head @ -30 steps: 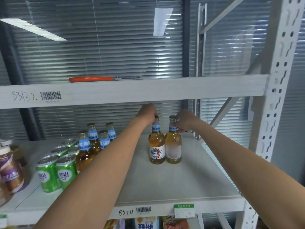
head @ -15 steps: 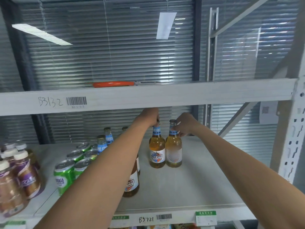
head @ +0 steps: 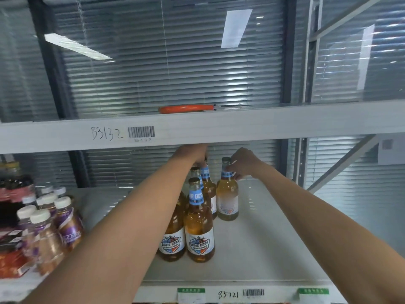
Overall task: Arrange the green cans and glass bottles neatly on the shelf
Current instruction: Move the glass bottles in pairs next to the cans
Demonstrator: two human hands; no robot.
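Note:
Several amber glass bottles with blue neck labels stand on the white shelf [head: 258, 244]. My left hand [head: 194, 152] reaches under the upper shelf beam and grips the top of a rear bottle [head: 208, 189]. My right hand [head: 243, 163] holds the neck of the rear right bottle [head: 227, 196], which stands upright beside it. Two more bottles stand in front: one [head: 199, 224] in full view and one [head: 173, 240] partly hidden behind my left forearm. No green cans are visible; my left arm covers that part of the shelf.
Purple-labelled plastic bottles with white caps [head: 54, 220] crowd the shelf's left end, with dark red-labelled ones [head: 13, 194] behind. An orange-handled tool [head: 186, 109] lies on the upper shelf. The upper beam [head: 263, 126] hangs low just above my hands. The shelf's right half is bare.
The view has shifted right and closer, so the green cans have left sight behind my left arm. Both hands stay on the two rear bottle tops; two front bottles now show.

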